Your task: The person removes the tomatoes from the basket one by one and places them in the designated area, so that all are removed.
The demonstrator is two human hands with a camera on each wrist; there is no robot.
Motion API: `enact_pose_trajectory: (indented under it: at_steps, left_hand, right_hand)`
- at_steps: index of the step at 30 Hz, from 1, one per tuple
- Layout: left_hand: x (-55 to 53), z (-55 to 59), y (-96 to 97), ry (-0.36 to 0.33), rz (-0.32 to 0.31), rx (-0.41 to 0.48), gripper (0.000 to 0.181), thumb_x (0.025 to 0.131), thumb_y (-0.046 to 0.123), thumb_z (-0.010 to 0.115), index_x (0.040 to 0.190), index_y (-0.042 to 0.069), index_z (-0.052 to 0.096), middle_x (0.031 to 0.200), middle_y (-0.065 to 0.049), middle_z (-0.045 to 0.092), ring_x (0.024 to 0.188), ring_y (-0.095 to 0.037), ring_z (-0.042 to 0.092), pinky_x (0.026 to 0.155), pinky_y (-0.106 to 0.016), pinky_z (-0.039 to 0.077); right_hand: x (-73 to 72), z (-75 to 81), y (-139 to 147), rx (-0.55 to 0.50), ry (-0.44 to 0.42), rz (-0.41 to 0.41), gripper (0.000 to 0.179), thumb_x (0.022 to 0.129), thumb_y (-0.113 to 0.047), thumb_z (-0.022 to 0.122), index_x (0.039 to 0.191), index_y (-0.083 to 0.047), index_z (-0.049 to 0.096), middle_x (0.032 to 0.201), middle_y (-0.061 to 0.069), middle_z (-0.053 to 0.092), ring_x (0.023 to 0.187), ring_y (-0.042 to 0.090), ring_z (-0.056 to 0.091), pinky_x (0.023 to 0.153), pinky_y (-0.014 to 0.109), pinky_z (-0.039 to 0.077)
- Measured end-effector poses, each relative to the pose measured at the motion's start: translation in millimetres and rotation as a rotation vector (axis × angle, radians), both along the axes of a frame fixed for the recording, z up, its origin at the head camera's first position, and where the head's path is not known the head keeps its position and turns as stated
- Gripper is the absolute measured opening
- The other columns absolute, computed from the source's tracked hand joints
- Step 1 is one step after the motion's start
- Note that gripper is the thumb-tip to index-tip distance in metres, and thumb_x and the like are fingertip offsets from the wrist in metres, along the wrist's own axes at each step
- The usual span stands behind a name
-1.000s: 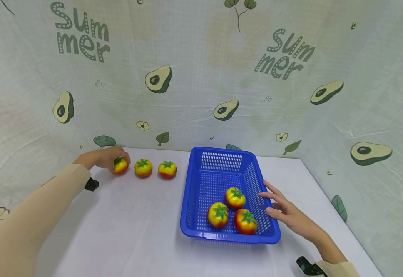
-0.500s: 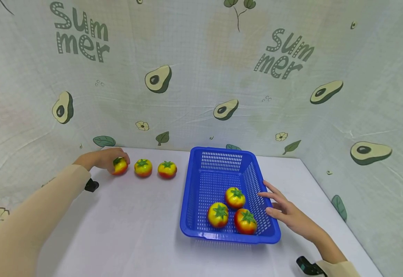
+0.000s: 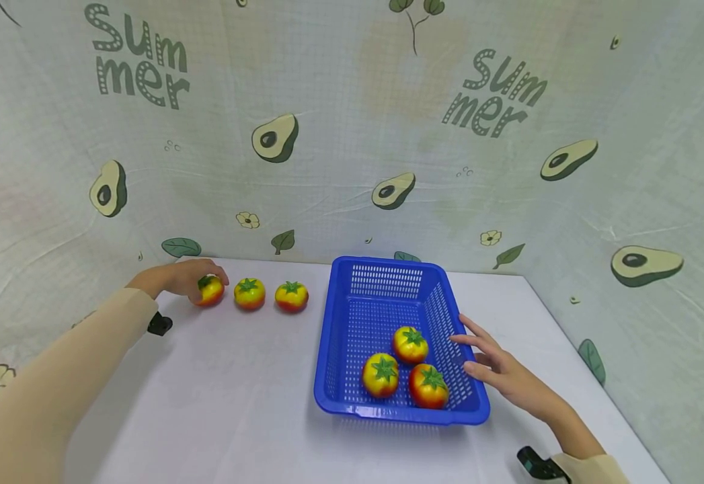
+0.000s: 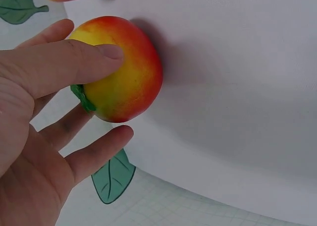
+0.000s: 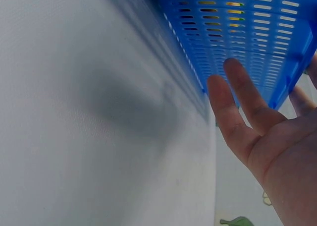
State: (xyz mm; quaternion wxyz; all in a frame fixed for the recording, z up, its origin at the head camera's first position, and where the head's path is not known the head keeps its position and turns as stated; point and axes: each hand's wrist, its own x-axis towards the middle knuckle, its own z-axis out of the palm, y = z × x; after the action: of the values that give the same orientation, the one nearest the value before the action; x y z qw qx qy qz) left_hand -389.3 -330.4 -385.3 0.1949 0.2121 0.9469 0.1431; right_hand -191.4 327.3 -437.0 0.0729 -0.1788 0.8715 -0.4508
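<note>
At the far left of the table, my left hand (image 3: 185,275) holds a red-and-yellow tomato (image 3: 214,292) with a green leafy top. In the left wrist view the thumb lies across this tomato (image 4: 136,77), with other fingers behind it and one finger extended apart from it. On the right, my right hand (image 3: 512,383) rests at the side rim of a blue plastic basket (image 3: 325,336), its fingers loosely spread. The right wrist view shows two fingers (image 5: 225,99) along the outside of the perforated wall, while others reach over the rim. Three similar tomatoes (image 3: 380,376) lie inside the basket.
Two more tomatoes, one (image 3: 249,294) beside the left hand and another (image 3: 292,297) further right, stand in a row near the back edge. A white cloth covers the table (image 3: 224,403). Behind it hangs a printed curtain (image 3: 327,87), with side panels left and right.
</note>
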Motion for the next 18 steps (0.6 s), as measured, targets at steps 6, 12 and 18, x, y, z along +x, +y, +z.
enact_pose_trajectory:
  at_steps: [6, 12, 18]
  left_hand:
    - [-1.0, -0.7, 0.6, -0.002, 0.008, -0.002, 0.064, 0.081, -0.006, 0.078, 0.140, 0.012, 0.064, 0.154, -0.028, 0.046, 0.127, -0.045, 0.047, 0.108, -0.070, 0.046]
    - [-1.9, 0.8, 2.8, 0.019, -0.001, 0.030, 0.062, 0.082, -0.005, 0.077, 0.140, 0.012, 0.064, 0.156, -0.028, 0.044, 0.128, -0.045, 0.046, 0.110, -0.071, 0.044]
    - [0.6, 9.8, 11.3, 0.065, -0.029, 0.063, 0.055, 0.086, -0.001, 0.076, 0.139, 0.012, 0.065, 0.154, -0.026, 0.046, 0.136, -0.050, 0.045, 0.110, -0.071, 0.044]
  right_hand:
    - [0.4, -1.1, 0, -0.012, -0.009, -0.007, 0.049, 0.110, -0.022, 0.058, 0.158, -0.018, 0.049, 0.179, 0.011, 0.002, 0.137, 0.055, 0.051, 0.100, 0.058, 0.058]
    - [1.1, -0.2, -1, -0.018, 0.005, 0.009, 0.049, 0.109, -0.020, 0.058, 0.157, -0.016, 0.050, 0.179, 0.013, 0.003, 0.135, 0.054, 0.054, 0.098, 0.057, 0.059]
    - [-0.5, -1.1, 0, -0.012, -0.001, -0.006, 0.049, 0.109, -0.021, 0.058, 0.158, -0.016, 0.049, 0.179, 0.012, 0.003, 0.134, 0.053, 0.055, 0.098, 0.058, 0.059]
